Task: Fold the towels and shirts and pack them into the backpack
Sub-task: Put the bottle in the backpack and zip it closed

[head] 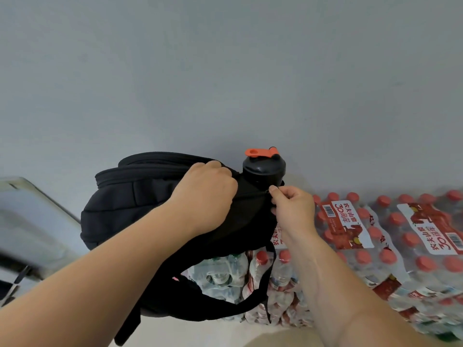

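While hands grip backpack (140, 204), bottle packs (400, 246) beneath, shaker (263, 169) behind

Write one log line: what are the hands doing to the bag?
left hand: shut on backpack top | right hand: pinching zipper pull | backpack: on water packs | bottle: side pocket

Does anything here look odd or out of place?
Mainly where the black backpack sits: on stacked shrink-wrapped packs of water bottles, not a table, and it hangs over their edge. A black shaker bottle with an orange cap pokes from its side. Nothing is spilled or damaged.
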### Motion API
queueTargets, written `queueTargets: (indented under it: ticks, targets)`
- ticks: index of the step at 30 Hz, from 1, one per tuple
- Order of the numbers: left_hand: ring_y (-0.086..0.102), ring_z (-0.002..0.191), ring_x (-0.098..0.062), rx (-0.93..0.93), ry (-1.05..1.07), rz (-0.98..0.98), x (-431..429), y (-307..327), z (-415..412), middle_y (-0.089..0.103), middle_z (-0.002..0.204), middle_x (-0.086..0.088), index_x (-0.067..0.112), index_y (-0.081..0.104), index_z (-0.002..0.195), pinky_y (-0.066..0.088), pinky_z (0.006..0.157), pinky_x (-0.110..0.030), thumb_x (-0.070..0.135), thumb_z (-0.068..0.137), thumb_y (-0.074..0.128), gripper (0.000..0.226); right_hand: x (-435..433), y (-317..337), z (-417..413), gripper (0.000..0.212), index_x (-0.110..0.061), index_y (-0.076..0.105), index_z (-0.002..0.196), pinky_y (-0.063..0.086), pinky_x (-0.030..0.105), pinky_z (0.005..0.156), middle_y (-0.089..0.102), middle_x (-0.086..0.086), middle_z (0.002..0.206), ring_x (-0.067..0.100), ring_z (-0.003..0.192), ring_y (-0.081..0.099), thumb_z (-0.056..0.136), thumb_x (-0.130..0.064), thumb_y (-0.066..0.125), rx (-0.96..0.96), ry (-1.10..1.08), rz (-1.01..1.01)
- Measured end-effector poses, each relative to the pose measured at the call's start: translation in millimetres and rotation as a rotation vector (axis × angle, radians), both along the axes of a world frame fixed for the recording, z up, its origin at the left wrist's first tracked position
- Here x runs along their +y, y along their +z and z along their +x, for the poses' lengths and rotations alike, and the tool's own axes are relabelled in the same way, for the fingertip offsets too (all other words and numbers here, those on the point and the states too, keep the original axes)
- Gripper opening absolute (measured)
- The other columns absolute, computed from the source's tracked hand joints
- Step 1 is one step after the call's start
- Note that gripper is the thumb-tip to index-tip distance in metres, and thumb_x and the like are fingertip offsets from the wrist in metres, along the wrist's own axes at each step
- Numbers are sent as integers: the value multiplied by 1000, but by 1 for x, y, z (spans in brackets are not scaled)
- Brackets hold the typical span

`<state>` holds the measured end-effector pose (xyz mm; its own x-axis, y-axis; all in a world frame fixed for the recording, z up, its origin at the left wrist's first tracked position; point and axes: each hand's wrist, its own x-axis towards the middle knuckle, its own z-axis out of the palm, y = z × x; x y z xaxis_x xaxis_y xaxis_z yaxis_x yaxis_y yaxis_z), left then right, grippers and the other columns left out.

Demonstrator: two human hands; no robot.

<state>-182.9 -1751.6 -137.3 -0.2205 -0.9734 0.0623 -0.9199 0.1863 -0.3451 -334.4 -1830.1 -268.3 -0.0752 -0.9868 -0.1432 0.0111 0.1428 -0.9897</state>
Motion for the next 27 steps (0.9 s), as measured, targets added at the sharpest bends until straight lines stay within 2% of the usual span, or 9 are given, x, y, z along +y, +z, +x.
queueTargets:
  ticks: [1, 3, 5, 9, 13, 17, 21, 24, 27]
  targets:
    - [47, 93, -18, 11, -1, -6, 1, 1, 3, 43, 85, 8, 26, 45, 79, 36, 74, -32, 38, 97, 51, 22, -1, -3, -2, 21, -9, 72, 77, 62, 51, 78, 71, 16, 80, 30, 81, 71, 91, -24, 72, -34, -5, 32]
    - [49, 94, -18, 28, -20, -29, 2, 5, 9, 48, 88, 9, 27, 48, 81, 37, 75, -31, 41, 96, 51, 21, 1, -7, -3, 18, -9, 72, 80, 63, 48, 76, 72, 11, 81, 26, 83, 72, 93, -20, 71, -81, 14, 74]
    - [51, 93, -19, 42, -51, -62, 2, 5, 12, 54, 90, 9, 27, 53, 81, 38, 75, -32, 41, 95, 53, 20, 4, -15, -1, 19, -10, 73, 78, 63, 47, 76, 73, 10, 79, 24, 81, 72, 93, -21, 71, -54, 23, 94]
    - [53, 84, -20, 46, -136, -136, -5, -13, 6, 57, 83, 8, 26, 59, 75, 38, 69, -34, 39, 90, 60, 20, 10, -29, 2, 26, -8, 69, 73, 61, 56, 70, 68, 18, 75, 39, 81, 69, 91, -26, 72, 20, -35, 94]
    - [50, 70, -21, 96, -147, -254, -10, -31, 5, 51, 68, 6, 21, 58, 61, 35, 60, -34, 31, 77, 75, 26, -4, -24, 7, 24, -5, 69, 78, 63, 50, 71, 66, 13, 76, 28, 82, 69, 94, -22, 69, -113, -40, 125]
    - [51, 74, -21, 160, -65, -322, -15, -48, 19, 56, 73, 6, 20, 66, 67, 40, 64, -35, 32, 81, 73, 19, -34, -4, 20, 17, -10, 68, 84, 63, 44, 75, 67, 6, 84, 26, 88, 69, 97, -22, 67, -217, -20, 108]
    - [51, 74, -20, 174, -19, -293, -14, -65, 22, 56, 73, 6, 22, 67, 68, 38, 66, -34, 35, 81, 73, 20, -46, -10, 23, 15, -11, 71, 88, 63, 41, 77, 69, 4, 83, 23, 87, 71, 96, -24, 68, -184, 29, 110]
    - [51, 72, -21, 148, -24, -251, -7, -74, 15, 53, 69, 6, 21, 64, 63, 41, 66, -36, 36, 77, 77, 24, -44, -24, 15, 16, -15, 73, 86, 61, 36, 80, 73, 1, 83, 22, 85, 71, 94, -29, 69, -81, 60, 111]
    - [51, 75, -21, 168, -61, -244, 1, -78, 11, 52, 71, 6, 21, 65, 66, 42, 68, -36, 40, 77, 75, 24, -39, -25, 9, 15, -25, 73, 91, 58, 40, 86, 74, -6, 88, 17, 89, 69, 91, -39, 70, 38, 72, 73]
